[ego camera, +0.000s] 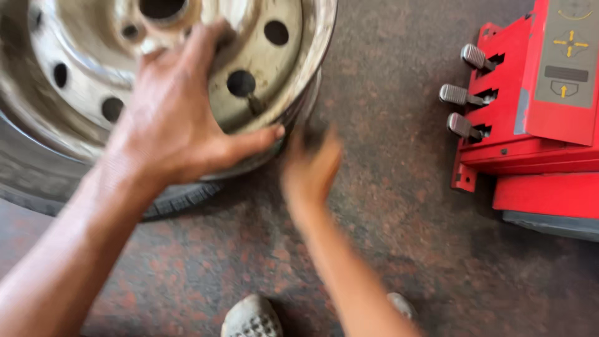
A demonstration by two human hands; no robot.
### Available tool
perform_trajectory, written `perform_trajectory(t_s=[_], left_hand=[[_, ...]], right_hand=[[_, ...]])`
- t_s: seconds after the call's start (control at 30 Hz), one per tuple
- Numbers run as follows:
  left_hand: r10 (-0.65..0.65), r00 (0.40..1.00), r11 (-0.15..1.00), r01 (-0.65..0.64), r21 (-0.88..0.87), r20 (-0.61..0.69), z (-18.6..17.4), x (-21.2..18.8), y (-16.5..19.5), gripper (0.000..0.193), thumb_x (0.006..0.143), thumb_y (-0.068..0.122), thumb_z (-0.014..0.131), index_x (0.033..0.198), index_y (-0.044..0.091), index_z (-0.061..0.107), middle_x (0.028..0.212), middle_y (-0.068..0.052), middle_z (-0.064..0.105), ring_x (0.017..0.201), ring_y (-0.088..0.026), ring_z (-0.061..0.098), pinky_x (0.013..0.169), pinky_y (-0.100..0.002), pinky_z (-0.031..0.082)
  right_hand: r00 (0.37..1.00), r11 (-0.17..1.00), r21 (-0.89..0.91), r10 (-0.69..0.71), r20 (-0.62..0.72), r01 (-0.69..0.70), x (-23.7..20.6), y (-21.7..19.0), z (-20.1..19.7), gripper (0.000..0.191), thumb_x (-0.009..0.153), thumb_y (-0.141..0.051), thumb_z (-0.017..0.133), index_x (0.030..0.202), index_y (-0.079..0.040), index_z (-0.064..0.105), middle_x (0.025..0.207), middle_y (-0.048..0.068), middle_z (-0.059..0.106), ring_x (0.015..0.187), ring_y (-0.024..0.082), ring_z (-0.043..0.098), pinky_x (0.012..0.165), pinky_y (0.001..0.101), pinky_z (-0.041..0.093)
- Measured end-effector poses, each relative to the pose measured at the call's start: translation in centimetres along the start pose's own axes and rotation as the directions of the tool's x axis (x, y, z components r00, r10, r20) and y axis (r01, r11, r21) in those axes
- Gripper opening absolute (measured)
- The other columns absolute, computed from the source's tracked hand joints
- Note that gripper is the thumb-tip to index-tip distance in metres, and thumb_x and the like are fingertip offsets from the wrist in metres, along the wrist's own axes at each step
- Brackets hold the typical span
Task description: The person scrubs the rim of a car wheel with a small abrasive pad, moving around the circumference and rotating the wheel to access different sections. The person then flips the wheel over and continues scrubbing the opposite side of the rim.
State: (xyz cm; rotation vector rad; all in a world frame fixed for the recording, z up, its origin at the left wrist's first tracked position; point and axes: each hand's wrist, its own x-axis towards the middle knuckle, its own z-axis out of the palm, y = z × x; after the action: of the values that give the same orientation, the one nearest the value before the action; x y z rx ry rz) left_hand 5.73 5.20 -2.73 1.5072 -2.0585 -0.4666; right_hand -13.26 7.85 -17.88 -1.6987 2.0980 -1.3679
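My left hand (171,122) spread flat on steel wheel rim (274,62); my right hand (310,167) blurred beside rim edge, grip unclear; red machine (536,125) nearby.

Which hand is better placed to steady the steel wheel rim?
Left. The left hand already lies spread on the wheel rim, thumb along its edge. The right hand is blurred beside the rim; contact unclear.

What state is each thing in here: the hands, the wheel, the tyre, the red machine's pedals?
left hand: open, spread flat on the wheel rim
right hand: blurred, at the rim's edge; grip unclear
wheel rim: worn, tilted, on the floor
tyre: around the rim's far side
pedals: three, sticking out
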Motion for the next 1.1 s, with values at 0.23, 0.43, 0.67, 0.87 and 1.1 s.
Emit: perform_trajectory(t_s=[0.23,0.43,0.67,0.87,1.1], left_hand=[[-0.036,0.999,0.998,0.035,-0.045,-0.026,-0.3,0.0,-0.1,0.105,0.081,0.059,0.079,0.149,-0.011,0.039,0.132,-0.032,0.062,0.123,-0.046,0.059,0.100,-0.059,0.042],[-0.295,0.941,0.948,0.266,-0.176,-0.168,-1.9,2.3,-2.6,0.070,0.096,0.051,0.061,0.142,0.000,0.054,0.132,-0.021,0.067,0.125,-0.034,0.062,0.103,-0.052,0.050],[-0.414,0.816,0.787,0.543,0.292,-0.403,-5.9,9.5,-11.1,0.077,0.100,0.051,0.069,0.134,-0.016,0.052,0.130,-0.038,0.054,0.126,-0.056,0.043,0.100,-0.073,0.034],[-0.924,0.378,0.381,0.915,-0.129,-0.053,-7.2,11.3,-14.6,0.083,0.101,0.073,0.050,0.137,-0.001,0.060,0.137,-0.031,0.058,0.125,-0.046,0.056,0.107,-0.060,0.042],[-0.924,0.382,0.320,0.773,-0.548,-0.001,-8.4,8.2,-10.9,0.074,0.094,0.065,0.056,0.125,0.000,0.071,0.118,-0.022,0.074,0.100,-0.033,0.071,0.093,-0.050,0.054]], right_hand=[[0.850,0.906,0.109,0.335,0.408,-0.409,-3.6,-3.5,-5.6,0.025,0.091,-0.028,0.072,0.088,-0.004,0.071,0.073,0.010,0.075,0.065,0.019,0.071,0.063,0.0382,0.057],[0.825,0.671,0.506,0.540,0.169,-0.542,5.8,2.3,-6.9,0.032,0.110,-0.035,0.054,0.115,-0.005,0.063,0.095,0.007,0.063,0.081,0.017,0.057,0.067,0.0359,0.046],[0.624,0.278,0.616,0.631,0.462,-0.737,10.8,1.5,-4.5,0.046,0.105,-0.043,0.031,0.142,-0.015,0.036,0.116,0.021,0.069,0.106,0.033,0.071,0.092,0.0474,0.054],[0.466,0.087,0.509,0.557,0.687,-0.856,12.3,0.6,0.6,0.055,0.107,-0.044,0.031,0.138,-0.003,0.052,0.140,0.020,0.062,0.128,0.033,0.060,0.108,0.0465,0.050],[0.399,-0.017,0.459,0.465,0.790,-0.888,12.8,0.0,1.5,0.055,0.108,-0.045,0.030,0.135,-0.004,0.056,0.134,0.016,0.062,0.119,0.029,0.060,0.105,0.0439,0.048]])
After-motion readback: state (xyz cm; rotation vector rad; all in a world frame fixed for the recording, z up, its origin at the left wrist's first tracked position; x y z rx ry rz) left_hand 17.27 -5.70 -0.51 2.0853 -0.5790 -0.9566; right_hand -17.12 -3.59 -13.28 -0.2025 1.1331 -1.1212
